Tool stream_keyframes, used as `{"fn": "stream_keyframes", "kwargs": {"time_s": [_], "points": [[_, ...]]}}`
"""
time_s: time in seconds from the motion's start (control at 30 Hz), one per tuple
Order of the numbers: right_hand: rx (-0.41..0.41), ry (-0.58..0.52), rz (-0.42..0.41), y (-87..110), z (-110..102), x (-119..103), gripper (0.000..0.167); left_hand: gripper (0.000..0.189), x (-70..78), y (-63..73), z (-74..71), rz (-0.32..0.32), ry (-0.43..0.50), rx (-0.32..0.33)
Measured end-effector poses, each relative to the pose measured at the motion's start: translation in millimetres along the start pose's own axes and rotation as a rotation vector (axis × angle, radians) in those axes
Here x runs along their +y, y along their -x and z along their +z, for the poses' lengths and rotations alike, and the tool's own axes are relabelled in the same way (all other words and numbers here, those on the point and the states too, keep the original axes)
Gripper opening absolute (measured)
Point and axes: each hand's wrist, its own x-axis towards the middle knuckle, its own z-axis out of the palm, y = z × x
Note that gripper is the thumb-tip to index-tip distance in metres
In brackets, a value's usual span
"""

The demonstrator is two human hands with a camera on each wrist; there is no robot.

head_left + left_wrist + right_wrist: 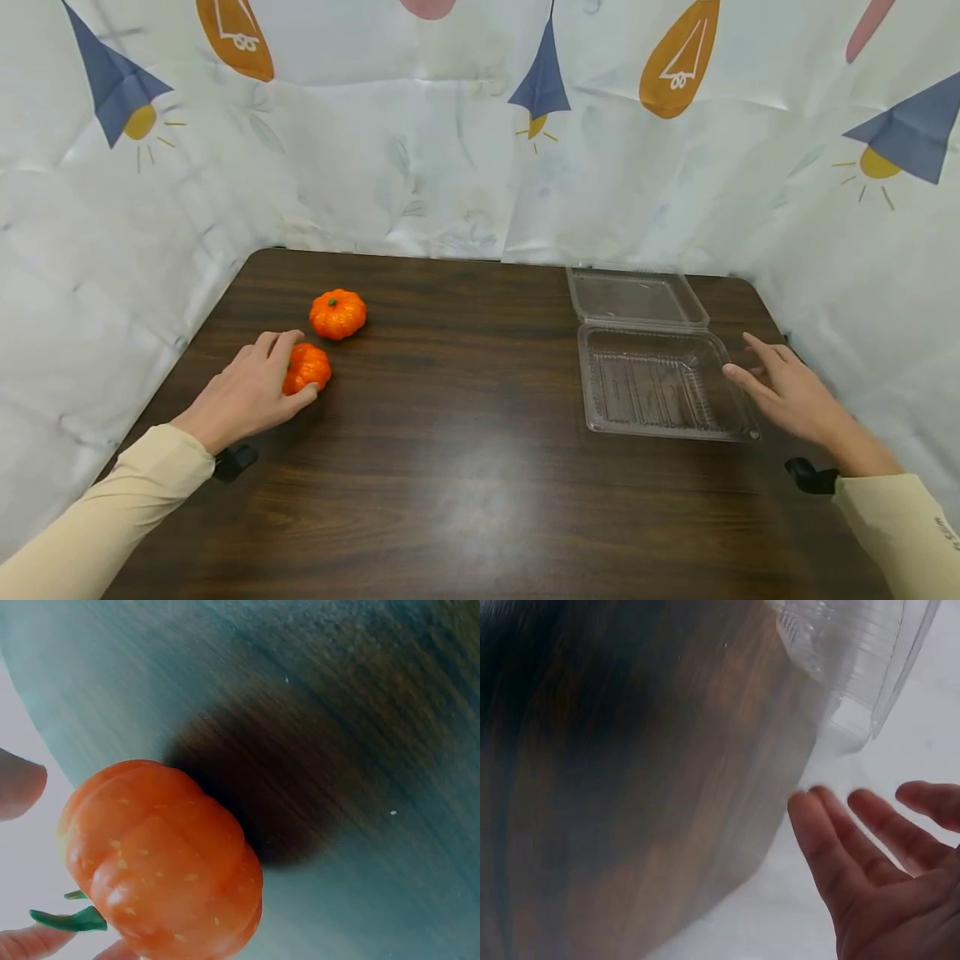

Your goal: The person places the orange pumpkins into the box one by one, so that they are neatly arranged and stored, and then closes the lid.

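Your table (465, 475) is dark brown. Your left hand (251, 387) spreads around the nearer orange pumpkin (309, 367); your right hand (797, 396) splays beside the clear container (647, 387).

— How is the left side recorded?
— The left arm (105, 504) is extended forward and inward, sleeved in cream to near the wrist. The left hand (251, 387) is presented back upward, with thumb (303, 398) and fingers (283, 343) spaced apart.
— And the right?
— The right arm (896, 521) is likewise extended, similarly sleeved. The right hand (798, 398) is held with its fingers loosely straightened and the thumb pointed inward. From the right wrist view, the palm (904, 919) is seen exposed.
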Motion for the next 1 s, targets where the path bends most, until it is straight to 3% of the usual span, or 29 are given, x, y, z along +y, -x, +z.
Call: {"fn": "stream_keyframes", "kwargs": {"time_s": [0.27, 0.6, 1.0], "points": [[-0.025, -0.187, 0.085, 1.1, 0.7, 2.6, 0.075, 0.064, -4.3, 0.5, 6.5, 0.053, 0.053, 0.085], [-0.015, -0.501, 0.115, 1.6, 7.3, 12.0, 0.067, 0.065, -7.7, 4.0, 13.8, 0.048, 0.133, 0.157], [-0.006, -0.804, 0.099, -0.2, 18.1, 18.8, 0.039, 0.068, -12.9, 8.0, 23.7, -0.026, 0.234, 0.141]]}}
